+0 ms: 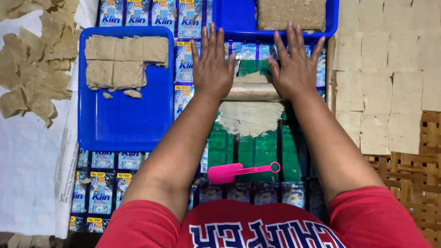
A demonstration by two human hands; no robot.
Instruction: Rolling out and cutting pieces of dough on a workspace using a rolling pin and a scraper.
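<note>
Both hands flat and open on the rolling pin (251,92): left hand (212,64) near its left end, right hand (296,64) near its right end, fingers spread, palms pressing, nothing gripped. Dough sheet (250,115) lies just under and in front of the pin, on a green plastic sheet (257,151); near edge ragged, thin. To roll it well, my read: keep palm load even on both ends so thickness stays uniform, keep the pin square to the body, ease off at the frayed edge so it doesn't tear. Pink scoop (236,171) sits on the green sheet nearer the body, apart from the dough. Left blue tray (124,124) holds cut dough squares (124,59); second blue tray (234,18) ahead holds a dough block (291,14). Surface is a mat of printed sachet wrappers (103,193). Right: flattened squares (390,82) laid on a woven rack (413,174). Far left: torn scraps (34,59) on white sacking (27,160).
</note>
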